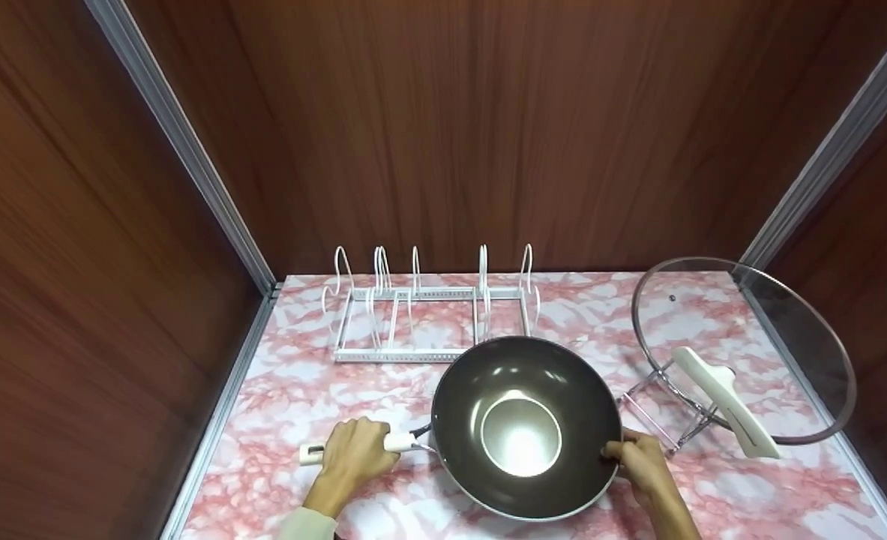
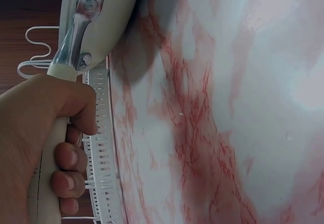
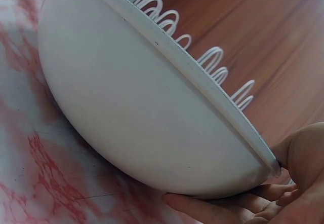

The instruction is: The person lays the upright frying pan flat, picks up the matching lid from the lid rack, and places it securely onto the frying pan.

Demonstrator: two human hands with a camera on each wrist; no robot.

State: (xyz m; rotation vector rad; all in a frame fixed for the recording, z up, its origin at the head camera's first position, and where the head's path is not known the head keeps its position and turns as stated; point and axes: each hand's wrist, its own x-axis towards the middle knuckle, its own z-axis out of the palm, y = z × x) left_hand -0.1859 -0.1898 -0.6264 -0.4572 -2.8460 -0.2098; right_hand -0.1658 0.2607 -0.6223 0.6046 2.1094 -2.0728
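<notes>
A wok [image 1: 518, 375] with a dark inside and a cream outer wall [image 3: 136, 97] is held in front of me, its inside turned up toward the head camera. My left hand [image 1: 357, 450] grips its cream handle [image 1: 398, 442], fingers wrapped round it in the left wrist view. At the wok's right side, my right hand [image 1: 642, 466] pinches the rim, thumb over the edge and fingers under the curved outer wall. In the right wrist view the wok tilts, with the marbled table close below it.
Behind the wok stands a white wire rack [image 1: 391, 355] with several upright loops. To the right, a glass lid [image 1: 795, 337] with a cream handle [image 1: 724, 397] leans on a metal stand [image 1: 649, 420]. Wood-patterned walls [image 1: 443, 135] enclose the pink-and-white table [image 1: 286, 390] on three sides.
</notes>
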